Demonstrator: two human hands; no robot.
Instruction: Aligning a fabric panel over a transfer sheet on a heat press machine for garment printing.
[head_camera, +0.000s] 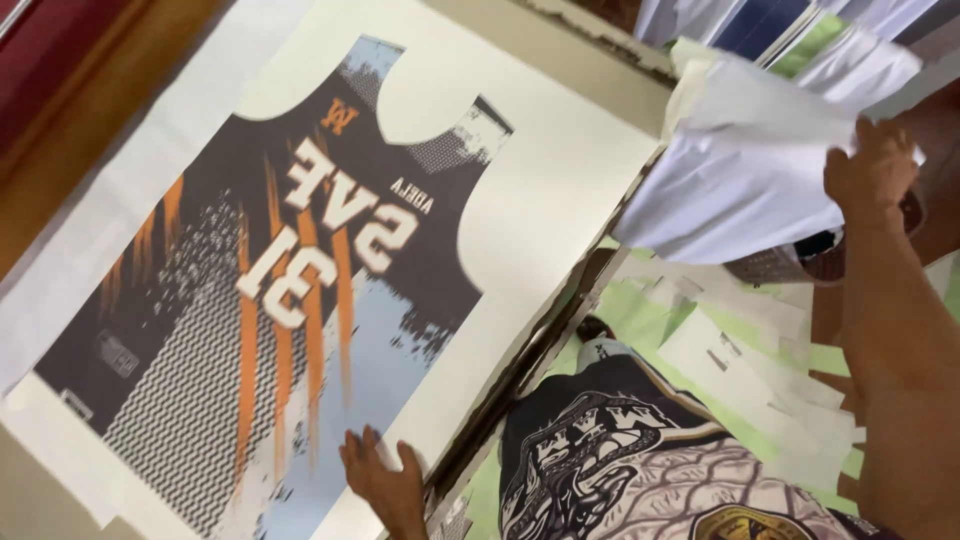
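Paper under my left hand (385, 480): I am pressing my spread, empty fingers flat on the near edge of the printed jersey sheet (290, 290), which is lying face up on the pale table (560, 190). Farther off, my right hand (872, 165) is closing on a loose white sheet (740, 170), lifting it up beyond the table's edge. As I judge it, I am mid-layering, needing steady alignment over the print.

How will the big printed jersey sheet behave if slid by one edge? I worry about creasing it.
The printed sheet looks thin and wide, so it would likely flop and buckle. It lies flat under the left hand, suggesting it is light. The white sheets in the right hand already bend.
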